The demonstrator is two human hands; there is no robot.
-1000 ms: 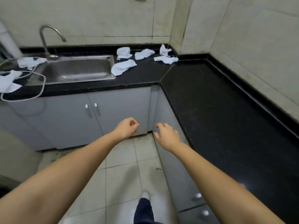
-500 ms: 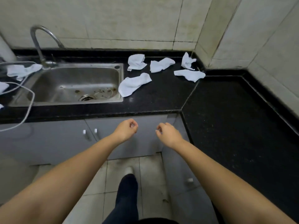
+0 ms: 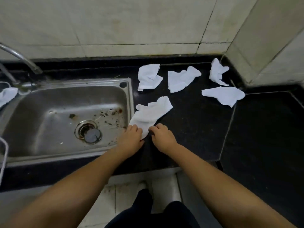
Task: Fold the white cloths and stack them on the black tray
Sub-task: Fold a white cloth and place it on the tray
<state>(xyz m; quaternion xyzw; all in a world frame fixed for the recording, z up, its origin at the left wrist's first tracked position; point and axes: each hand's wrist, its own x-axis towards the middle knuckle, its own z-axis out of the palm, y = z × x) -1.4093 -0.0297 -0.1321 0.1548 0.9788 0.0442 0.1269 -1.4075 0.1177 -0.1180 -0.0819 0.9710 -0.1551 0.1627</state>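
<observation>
Several crumpled white cloths lie on the black countertop to the right of the sink. The nearest cloth lies beside the sink's right rim. My left hand and my right hand both rest on its near end, fingers curled on the fabric. Further back lie a cloth, a cloth, a cloth by the wall corner and a flatter cloth. Another white cloth shows at the left edge. No black tray is in view.
A steel sink with debris near its drain takes up the left half, with a tap over it. A white cord hangs at the far left. The counter turns a corner at the right. My legs and the tiled floor show below.
I have stepped up to the counter. Both hands moved forward from in front of the cabinet doors onto the near end of the closest cloth.
</observation>
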